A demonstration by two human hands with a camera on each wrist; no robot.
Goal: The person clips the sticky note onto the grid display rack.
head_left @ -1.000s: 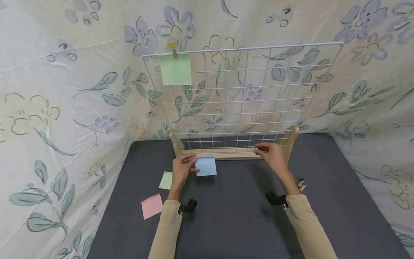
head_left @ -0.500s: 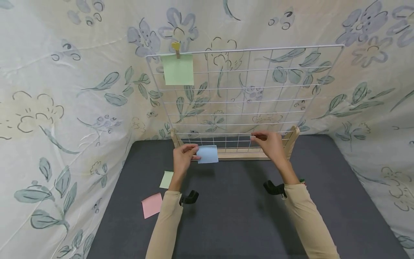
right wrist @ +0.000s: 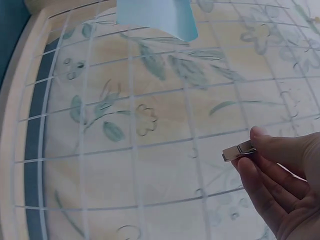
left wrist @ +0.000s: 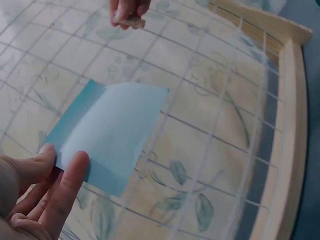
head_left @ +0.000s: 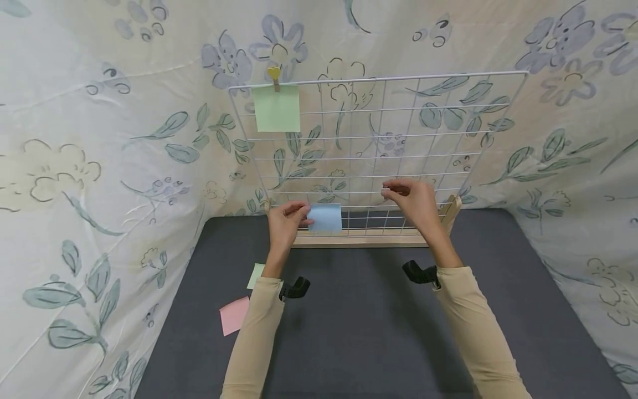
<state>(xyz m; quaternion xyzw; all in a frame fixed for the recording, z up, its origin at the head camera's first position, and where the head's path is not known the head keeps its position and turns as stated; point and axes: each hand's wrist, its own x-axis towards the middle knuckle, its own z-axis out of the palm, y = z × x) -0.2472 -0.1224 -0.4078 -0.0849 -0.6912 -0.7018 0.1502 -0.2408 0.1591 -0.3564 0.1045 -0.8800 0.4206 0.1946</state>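
Note:
A blue paper note [head_left: 325,218] is pinched at its left edge between the thumb and fingers of my left hand [head_left: 285,224]. In the left wrist view the blue note [left wrist: 112,132] bends slightly, in front of the white wire grid. My right hand [head_left: 417,206] is raised before the lower part of the wire grid [head_left: 379,135]. Its thumb and fingertips pinch a small wooden clothespin [right wrist: 239,150]. At the grid's upper left, a green note [head_left: 277,109] hangs from the top wire under a clothespin with a yellow heart [head_left: 274,72].
The grid stands in a light wooden base [head_left: 369,241] on a dark table [head_left: 349,332]. A pink note [head_left: 234,316] and a pale green note [head_left: 255,275] lie left of my left forearm. Floral cloth [head_left: 99,166] surrounds the table.
Both hands have risen from near the wooden base to the lower grid. The blue note has moved up and slightly right with my left hand; my right hand has shifted slightly left.

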